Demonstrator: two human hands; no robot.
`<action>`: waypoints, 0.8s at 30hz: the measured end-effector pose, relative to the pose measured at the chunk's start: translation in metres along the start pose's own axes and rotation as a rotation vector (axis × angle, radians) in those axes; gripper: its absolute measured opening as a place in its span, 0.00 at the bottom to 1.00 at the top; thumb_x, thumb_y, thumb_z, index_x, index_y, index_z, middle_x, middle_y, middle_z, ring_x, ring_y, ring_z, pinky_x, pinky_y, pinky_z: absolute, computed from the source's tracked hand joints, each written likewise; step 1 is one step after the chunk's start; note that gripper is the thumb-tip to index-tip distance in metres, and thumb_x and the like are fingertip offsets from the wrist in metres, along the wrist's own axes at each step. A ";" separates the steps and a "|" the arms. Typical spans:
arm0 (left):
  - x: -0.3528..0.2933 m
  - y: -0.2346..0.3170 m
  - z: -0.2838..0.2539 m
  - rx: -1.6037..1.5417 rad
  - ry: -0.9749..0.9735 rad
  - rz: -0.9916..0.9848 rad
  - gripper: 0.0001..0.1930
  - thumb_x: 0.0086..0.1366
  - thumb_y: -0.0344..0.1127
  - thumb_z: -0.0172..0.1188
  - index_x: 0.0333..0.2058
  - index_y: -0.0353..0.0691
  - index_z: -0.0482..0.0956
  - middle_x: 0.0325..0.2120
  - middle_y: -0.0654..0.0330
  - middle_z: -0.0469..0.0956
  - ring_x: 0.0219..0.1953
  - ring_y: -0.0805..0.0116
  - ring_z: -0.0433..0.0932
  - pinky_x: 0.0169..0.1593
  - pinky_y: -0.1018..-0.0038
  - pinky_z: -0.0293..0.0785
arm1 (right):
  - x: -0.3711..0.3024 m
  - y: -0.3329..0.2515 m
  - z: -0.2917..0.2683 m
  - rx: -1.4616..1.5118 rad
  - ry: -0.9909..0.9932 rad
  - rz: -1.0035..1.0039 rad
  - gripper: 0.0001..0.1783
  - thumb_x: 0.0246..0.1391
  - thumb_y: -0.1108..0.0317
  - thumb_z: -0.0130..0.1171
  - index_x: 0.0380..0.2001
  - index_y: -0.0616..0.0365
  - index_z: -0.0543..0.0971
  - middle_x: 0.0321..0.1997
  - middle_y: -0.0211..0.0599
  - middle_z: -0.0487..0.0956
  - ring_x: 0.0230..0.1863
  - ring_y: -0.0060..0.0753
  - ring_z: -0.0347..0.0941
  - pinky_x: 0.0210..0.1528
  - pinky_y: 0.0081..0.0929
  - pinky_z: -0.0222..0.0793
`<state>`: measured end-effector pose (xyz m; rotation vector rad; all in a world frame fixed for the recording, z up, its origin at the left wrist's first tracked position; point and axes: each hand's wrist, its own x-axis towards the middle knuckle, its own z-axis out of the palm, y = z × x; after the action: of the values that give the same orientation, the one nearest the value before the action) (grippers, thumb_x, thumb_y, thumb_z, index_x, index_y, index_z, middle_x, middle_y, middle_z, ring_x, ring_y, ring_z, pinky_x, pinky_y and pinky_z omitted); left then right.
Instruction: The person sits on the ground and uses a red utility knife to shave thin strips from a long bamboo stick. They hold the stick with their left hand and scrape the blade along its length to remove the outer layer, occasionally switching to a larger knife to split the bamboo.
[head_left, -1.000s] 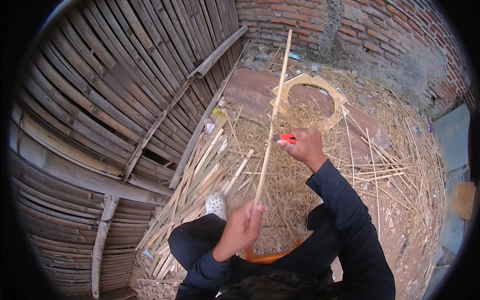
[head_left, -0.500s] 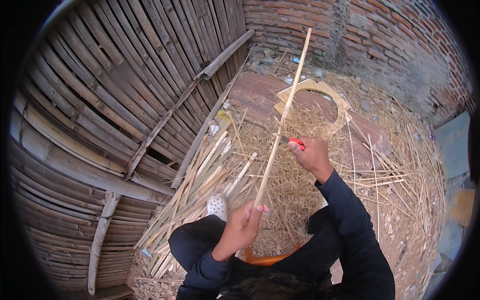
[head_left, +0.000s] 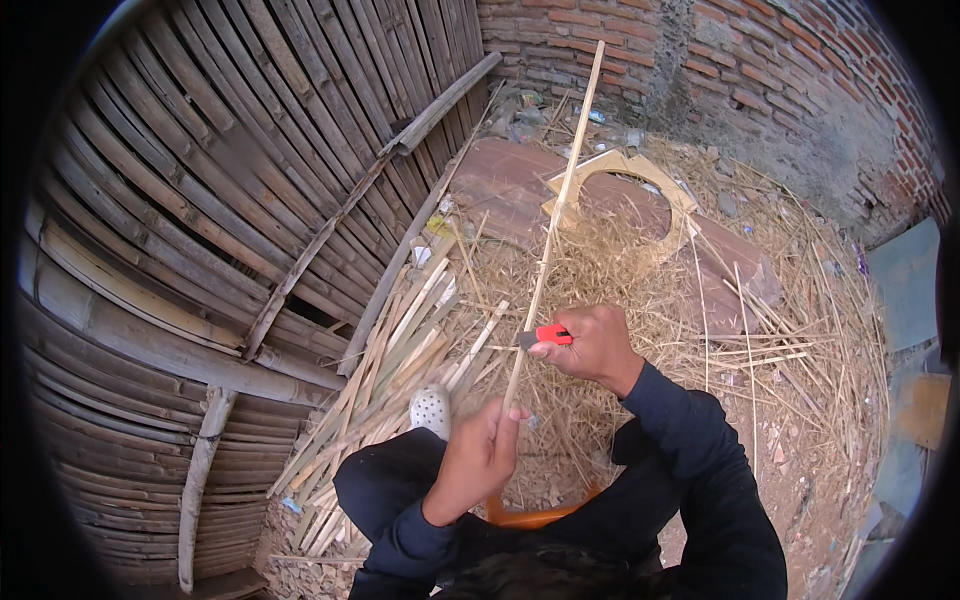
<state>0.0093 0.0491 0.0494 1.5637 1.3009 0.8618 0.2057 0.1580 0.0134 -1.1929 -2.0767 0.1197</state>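
Observation:
A long, thin bamboo strip (head_left: 562, 205) slants up and away from me, its far end rising toward the brick wall. Its near end is pinched in my left hand (head_left: 474, 462), thumb along the strip. My right hand (head_left: 598, 347) is closed round a red-handled knife (head_left: 548, 337). The dark blade meets the strip a short way beyond my left fingers. Several split bamboo strips (head_left: 408, 345) lie in a heap beside my left foot, which wears a white clog (head_left: 431, 410).
A slatted bamboo wall (head_left: 250, 130) stands at left, a brick wall (head_left: 740, 70) at the back. Shavings (head_left: 610, 255) cover the ground round a board with a round cutout (head_left: 684, 200) and a reddish-brown sheet (head_left: 495, 185). An orange seat edge (head_left: 545, 517) shows below me.
My right hand has drawn the knife down the strip toward my left hand. The left hand keeps its hold, and the strip's far end has shifted slightly left and up.

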 end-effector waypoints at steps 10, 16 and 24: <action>-0.005 0.002 0.004 0.090 -0.038 0.088 0.08 0.68 0.32 0.49 0.32 0.34 0.72 0.12 0.52 0.65 0.13 0.60 0.66 0.20 0.68 0.59 | 0.013 0.020 -0.012 -0.161 0.088 -0.037 0.34 0.41 0.30 0.59 0.11 0.52 0.76 0.08 0.36 0.70 0.12 0.41 0.70 0.16 0.36 0.63; -0.005 0.004 0.006 0.108 -0.103 0.088 0.09 0.68 0.32 0.49 0.29 0.34 0.68 0.13 0.47 0.66 0.15 0.47 0.69 0.21 0.62 0.61 | 0.019 0.063 -0.011 -0.323 0.096 0.171 0.34 0.44 0.30 0.56 0.13 0.54 0.78 0.09 0.41 0.71 0.13 0.44 0.71 0.16 0.37 0.63; -0.001 -0.001 0.012 0.022 -0.068 0.082 0.10 0.69 0.34 0.48 0.34 0.35 0.73 0.12 0.54 0.65 0.14 0.62 0.67 0.21 0.68 0.61 | 0.026 0.079 -0.002 -0.281 0.127 0.260 0.33 0.50 0.33 0.53 0.15 0.55 0.79 0.11 0.43 0.73 0.15 0.46 0.72 0.19 0.39 0.65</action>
<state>0.0193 0.0454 0.0443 1.6589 1.2093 0.8401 0.2553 0.2222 -0.0037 -1.5962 -1.8626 -0.1285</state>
